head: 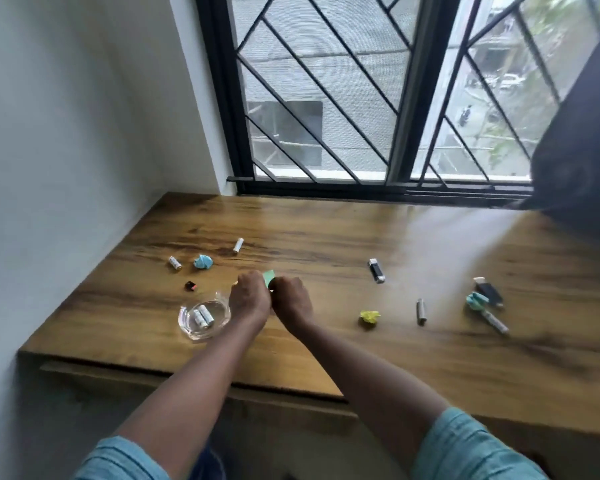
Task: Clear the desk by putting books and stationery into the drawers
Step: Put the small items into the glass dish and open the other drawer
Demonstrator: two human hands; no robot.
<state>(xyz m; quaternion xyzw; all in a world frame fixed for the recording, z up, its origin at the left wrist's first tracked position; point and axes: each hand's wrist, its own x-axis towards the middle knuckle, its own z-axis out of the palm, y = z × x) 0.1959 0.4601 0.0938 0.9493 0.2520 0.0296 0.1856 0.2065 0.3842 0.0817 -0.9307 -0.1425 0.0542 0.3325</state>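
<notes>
Both my hands meet over the middle of the wooden desk (326,341). My left hand (250,297) and my right hand (290,297) are curled together around a small green paper (269,276), whose corner sticks up between them. A clear glass dish (187,317) with two batteries (203,316) in it sits just left of my left wrist. Loose batteries (238,245) (175,263) lie further back on the left. A crumpled blue paper (202,262) lies between them.
A small dark cube (190,286) lies left of my hands. To the right lie a black USB stick (377,270), a yellow paper ball (370,316), a grey battery (421,311), another blue paper ball (477,301), a second black stick (488,291) and a pen-like stick (496,322). A barred window (361,98) backs the desk.
</notes>
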